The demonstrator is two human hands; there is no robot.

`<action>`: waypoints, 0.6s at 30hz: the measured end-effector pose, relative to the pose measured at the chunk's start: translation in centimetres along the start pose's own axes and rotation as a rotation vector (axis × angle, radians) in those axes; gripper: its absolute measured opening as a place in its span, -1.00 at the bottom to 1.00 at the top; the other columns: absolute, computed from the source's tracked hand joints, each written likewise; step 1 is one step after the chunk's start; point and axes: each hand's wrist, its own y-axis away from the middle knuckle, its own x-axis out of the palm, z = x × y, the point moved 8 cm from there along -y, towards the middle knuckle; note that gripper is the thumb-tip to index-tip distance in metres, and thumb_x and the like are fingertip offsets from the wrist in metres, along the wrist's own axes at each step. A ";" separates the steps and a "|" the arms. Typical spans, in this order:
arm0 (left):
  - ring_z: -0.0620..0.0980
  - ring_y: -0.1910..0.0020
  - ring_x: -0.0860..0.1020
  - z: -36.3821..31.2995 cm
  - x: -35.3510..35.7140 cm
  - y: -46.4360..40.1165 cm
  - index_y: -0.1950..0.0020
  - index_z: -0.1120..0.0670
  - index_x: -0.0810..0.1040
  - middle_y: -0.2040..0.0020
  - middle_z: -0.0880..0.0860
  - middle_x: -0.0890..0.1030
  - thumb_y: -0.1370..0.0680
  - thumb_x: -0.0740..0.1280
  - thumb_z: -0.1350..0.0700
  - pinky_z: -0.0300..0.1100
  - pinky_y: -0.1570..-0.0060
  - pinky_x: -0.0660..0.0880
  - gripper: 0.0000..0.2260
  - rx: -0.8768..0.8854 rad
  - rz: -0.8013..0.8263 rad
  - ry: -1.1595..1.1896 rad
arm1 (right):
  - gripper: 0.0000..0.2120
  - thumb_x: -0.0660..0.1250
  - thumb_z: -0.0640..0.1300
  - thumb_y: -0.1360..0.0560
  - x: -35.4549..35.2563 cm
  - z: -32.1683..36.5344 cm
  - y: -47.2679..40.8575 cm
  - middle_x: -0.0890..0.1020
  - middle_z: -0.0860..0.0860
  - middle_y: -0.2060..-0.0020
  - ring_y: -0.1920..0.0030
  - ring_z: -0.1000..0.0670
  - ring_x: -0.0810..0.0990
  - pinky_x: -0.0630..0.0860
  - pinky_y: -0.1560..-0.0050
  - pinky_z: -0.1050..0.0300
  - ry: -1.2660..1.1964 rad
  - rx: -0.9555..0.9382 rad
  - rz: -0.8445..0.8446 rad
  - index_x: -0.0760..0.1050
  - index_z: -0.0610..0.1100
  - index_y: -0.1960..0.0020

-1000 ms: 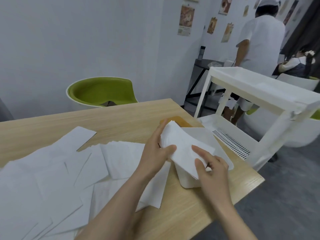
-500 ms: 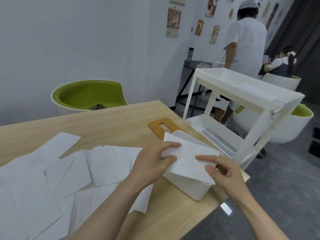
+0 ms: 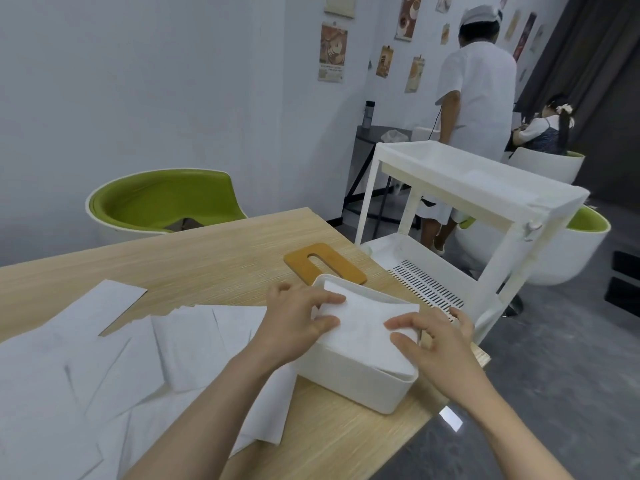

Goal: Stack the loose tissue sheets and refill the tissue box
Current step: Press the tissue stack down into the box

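Around you it's pretty busy: a white cart (image 3: 460,188) sits right off the tabletop (image 3: 214,251) edge at about 2 o'clock from the tissue box (image 3: 353,379), with a person in white (image 3: 476,109) standing behind it and a seated person (image 3: 543,128) further back. A green chair (image 3: 162,202) is at 11 o'clock, past the far edge. The tan wooden lid (image 3: 323,263) with its slot lies flat on the tabletop just behind the box at 12 o'clock, touching or nearly touching its far rim. Nothing sits between your hands and the box.

The stack of tissues (image 3: 367,330) is lying in the open top of the white box, near the tabletop's right corner. Your left hand (image 3: 294,323) rests at 9 o'clock on the stack, fingers fairly straight, pressing down on the paper. Your right hand (image 3: 436,344) is at 3 o'clock, fingers spread over the stack's right edge and the box rim.

Loose tissue sheets (image 3: 104,358) cover the tabletop at 8 to 9 o'clock from the box.

The posters (image 3: 333,51) on the wall have print too small to read.
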 end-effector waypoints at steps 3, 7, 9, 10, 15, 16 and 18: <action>-0.30 -0.16 0.28 0.5 0.4 -0.1 -0.28 -0.14 0.55 -0.07 -0.13 0.50 -0.58 0.33 0.02 -0.19 -0.40 -0.18 -0.73 0.002 0.030 -0.101 | -0.77 0.36 -0.04 -0.50 0.1 0.9 0.0 0.50 0.18 0.31 -0.05 0.27 0.44 -0.33 -0.44 0.11 0.121 -0.061 0.025 0.49 0.31 0.19; -0.20 -0.29 0.35 0.6 0.7 -0.5 -0.29 -0.13 0.55 -0.04 -0.16 0.53 -0.60 0.27 0.03 -0.10 -0.43 -0.29 -0.73 0.034 0.102 -0.239 | -0.76 0.27 -0.06 -0.55 0.7 0.7 -0.2 0.55 0.20 0.26 -0.08 0.32 0.38 -0.39 -0.44 0.10 0.207 -0.062 0.093 0.46 0.32 0.08; -0.19 -0.31 0.34 0.2 0.9 -0.7 -0.31 -0.13 0.53 -0.06 -0.12 0.57 -0.62 0.24 0.02 -0.08 -0.43 -0.32 -0.72 0.050 0.136 -0.308 | -0.74 0.26 -0.09 -0.56 0.9 0.6 -0.3 0.57 0.18 0.33 -0.09 0.33 0.35 -0.35 -0.45 0.09 0.201 -0.046 0.103 0.43 0.32 0.02; -0.18 -0.32 0.34 0.0 1.1 -0.8 -0.32 -0.13 0.53 -0.06 -0.12 0.59 -0.62 0.22 0.02 -0.05 -0.43 -0.33 -0.72 0.058 0.151 -0.333 | -0.74 0.26 -0.10 -0.56 0.9 0.7 -0.4 0.58 0.17 0.36 -0.08 0.34 0.35 -0.34 -0.44 0.10 0.195 -0.046 0.093 0.43 0.32 0.00; -0.16 -0.39 0.29 0.0 2.1 -0.9 -0.35 -0.10 0.52 -0.16 -0.11 0.59 -0.66 0.13 0.07 0.09 -0.43 -0.40 -0.69 0.078 0.259 -0.442 | -0.74 0.26 -0.10 -0.56 0.5 0.7 -0.5 0.58 0.15 0.39 -0.05 0.36 0.40 -0.31 -0.45 0.13 0.145 -0.029 0.032 0.43 0.31 0.06; -0.16 -0.39 0.29 0.1 2.2 -0.9 -0.31 -0.08 0.56 -0.17 -0.11 0.58 -0.67 0.11 0.06 0.10 -0.41 -0.43 -0.69 0.091 0.267 -0.475 | -0.73 0.27 -0.10 -0.56 0.5 0.6 -0.5 0.57 0.16 0.37 -0.05 0.35 0.41 -0.31 -0.45 0.13 0.145 -0.032 0.020 0.43 0.32 0.08; -0.17 -0.37 0.29 0.2 2.5 -0.9 -0.16 0.00 0.64 -0.19 -0.10 0.55 -0.66 0.09 0.02 0.07 -0.38 -0.46 -0.67 0.108 0.265 -0.499 | -0.73 0.28 -0.09 -0.55 0.5 0.6 -0.4 0.55 0.18 0.32 -0.03 0.34 0.43 -0.33 -0.44 0.16 0.149 -0.036 0.011 0.44 0.32 0.10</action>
